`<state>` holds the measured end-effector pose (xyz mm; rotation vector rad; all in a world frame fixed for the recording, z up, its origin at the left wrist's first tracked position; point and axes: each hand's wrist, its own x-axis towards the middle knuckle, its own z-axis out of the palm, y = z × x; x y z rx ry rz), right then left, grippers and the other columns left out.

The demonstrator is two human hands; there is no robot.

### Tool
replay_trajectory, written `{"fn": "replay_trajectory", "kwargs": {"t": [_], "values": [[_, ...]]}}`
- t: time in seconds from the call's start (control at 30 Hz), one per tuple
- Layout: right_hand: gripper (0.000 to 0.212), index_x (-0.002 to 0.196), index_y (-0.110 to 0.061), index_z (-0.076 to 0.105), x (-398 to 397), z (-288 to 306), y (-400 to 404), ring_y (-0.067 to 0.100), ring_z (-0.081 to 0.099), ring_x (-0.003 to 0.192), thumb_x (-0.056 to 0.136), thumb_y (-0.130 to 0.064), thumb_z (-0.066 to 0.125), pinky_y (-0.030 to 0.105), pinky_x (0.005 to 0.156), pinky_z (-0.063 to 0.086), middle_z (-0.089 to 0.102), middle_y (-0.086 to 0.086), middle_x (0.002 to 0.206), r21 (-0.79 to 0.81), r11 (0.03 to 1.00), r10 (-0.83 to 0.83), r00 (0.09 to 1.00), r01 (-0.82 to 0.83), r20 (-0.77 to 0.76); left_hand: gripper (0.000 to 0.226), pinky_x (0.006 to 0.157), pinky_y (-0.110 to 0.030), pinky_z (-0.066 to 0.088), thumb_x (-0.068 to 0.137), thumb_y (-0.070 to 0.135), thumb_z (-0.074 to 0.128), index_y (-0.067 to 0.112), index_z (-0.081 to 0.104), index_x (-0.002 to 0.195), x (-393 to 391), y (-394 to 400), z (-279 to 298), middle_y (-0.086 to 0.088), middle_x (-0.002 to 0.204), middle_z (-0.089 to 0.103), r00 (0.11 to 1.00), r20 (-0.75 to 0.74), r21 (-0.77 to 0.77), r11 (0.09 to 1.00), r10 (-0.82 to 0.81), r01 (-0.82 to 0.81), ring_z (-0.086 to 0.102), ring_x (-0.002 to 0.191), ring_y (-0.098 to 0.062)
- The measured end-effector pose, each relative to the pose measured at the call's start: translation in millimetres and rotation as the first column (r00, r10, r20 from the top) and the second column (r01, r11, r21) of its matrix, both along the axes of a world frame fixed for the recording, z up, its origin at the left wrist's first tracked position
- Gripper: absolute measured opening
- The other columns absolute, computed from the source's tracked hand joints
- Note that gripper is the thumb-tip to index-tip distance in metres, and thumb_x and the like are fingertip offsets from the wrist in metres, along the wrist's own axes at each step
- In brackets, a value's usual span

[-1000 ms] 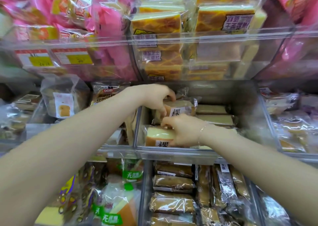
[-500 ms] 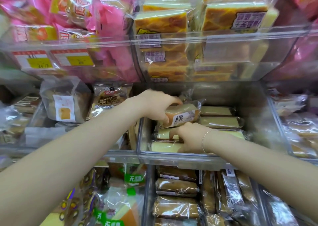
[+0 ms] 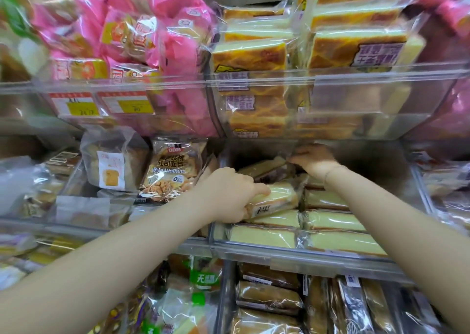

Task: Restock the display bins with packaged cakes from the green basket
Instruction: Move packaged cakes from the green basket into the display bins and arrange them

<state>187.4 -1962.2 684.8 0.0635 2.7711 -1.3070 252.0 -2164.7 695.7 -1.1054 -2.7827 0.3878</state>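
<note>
In the clear middle bin (image 3: 279, 251), now several rows full of pale cakes, her right hand (image 3: 314, 162) has moved to the back, pinching a wrapper, while her left hand (image 3: 229, 196) clasps a labelled cake (image 3: 276, 200) atop the rows.

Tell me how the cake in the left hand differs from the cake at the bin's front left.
The held cake is tilted, raised above the rows; the front cake lies flat against the bin's front wall. The held cake shows a black printed label; the front cake shows only pale yellow. The left hand grips one; nothing touches the other. Both are clear-wrapped.
</note>
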Motion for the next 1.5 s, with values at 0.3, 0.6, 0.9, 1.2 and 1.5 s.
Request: {"fn": "replay_trajectory", "kwargs": {"t": [0.3, 0.6, 0.9, 1.2, 1.5], "values": [[0.021, 0.069, -0.014, 0.054, -5, -4, 8, 0.012, 0.051, 0.052, 0.082, -0.018, 0.071, 0.021, 0.049, 0.043, 0.057, 0.002, 0.062, -0.417, 0.855, -0.247, 0.949, 0.308, 0.196, 0.05, 0.071, -0.031, 0.037, 0.09, 0.056, 0.048, 0.03, 0.037, 0.132, 5, 8, -7, 0.0, 0.109, 0.063, 0.996, -0.072, 0.0, 0.999, 0.044, -0.044, 0.062, 0.09, -0.024], [0.02, 0.098, -0.014, 0.063, 1, -3, 50, 0.009, 0.058, 0.043, 0.082, -0.019, 0.072, 0.023, 0.047, 0.046, 0.066, -0.001, 0.068, -0.704, 0.51, -0.266, 0.869, 0.495, 0.418, 0.053, 0.08, -0.038, 0.05, 0.092, 0.032, 0.053, 0.03, 0.035, 0.141, -27, 23, 4, -0.002, 0.116, 0.063, 0.983, -0.153, 0.108, 0.991, 0.096, -0.08, 0.063, 0.101, -0.028], [0.02, 0.102, -0.002, 0.062, -1, -7, 19, 0.017, 0.07, 0.063, 0.084, -0.008, 0.067, 0.024, 0.055, 0.057, 0.067, 0.012, 0.092, -0.541, 0.794, -0.114, 0.942, 0.278, 0.316, 0.057, 0.104, -0.042, 0.034, 0.094, 0.015, 0.048, 0.024, 0.031, 0.147, -29, 32, -11, -0.016, 0.148, 0.035, 0.947, -0.156, -0.172, 0.936, 0.282, -0.307, 0.046, 0.125, -0.036], [0.023, 0.109, -0.003, 0.061, 18, 9, 14, 0.026, 0.061, 0.087, 0.087, -0.003, 0.062, 0.033, 0.077, 0.055, 0.064, 0.02, 0.107, -0.332, 0.933, -0.043, 0.956, 0.142, 0.289, 0.065, 0.092, -0.045, 0.046, 0.089, 0.001, 0.051, 0.018, 0.025, 0.146, -20, 41, -18, -0.024, 0.149, 0.023, 0.933, -0.015, 0.01, 0.933, 0.361, -0.361, 0.046, 0.121, -0.044], [0.031, 0.118, 0.005, 0.056, 16, 2, 10, 0.028, 0.059, 0.101, 0.088, 0.003, 0.053, 0.036, 0.089, 0.05, 0.059, 0.023, 0.116, -0.211, 0.949, -0.164, 0.94, 0.233, 0.3, 0.073, 0.113, -0.044, 0.024, 0.092, 0.007, 0.05, 0.007, 0.006, 0.151, -32, 44, -23, -0.031, 0.154, 0.006, 0.893, -0.034, -0.086, 0.888, 0.45, -0.451, 0.013, 0.143, -0.043]]}}
